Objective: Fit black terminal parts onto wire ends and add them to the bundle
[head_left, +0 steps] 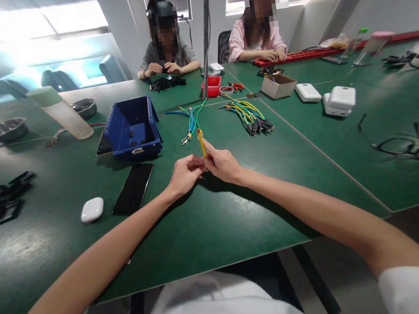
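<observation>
I see both hands meeting over the green table (218, 218): the left hand (185, 175) and the right hand (223, 165) each pinch the short yellow insulated wire (202, 145), which stands up between their fingertips. In my judgement, a firm pinch near its lower end would hold it steady. Just beyond the hands lies a loose bundle of blue, green and yellow wires (191, 120). No writing is legible.

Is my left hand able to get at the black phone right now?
Probably yes. The left hand pinches the yellow wire with the right hand, so it is busy, but the black phone lies flat just to its left with only bare table between them.
</observation>
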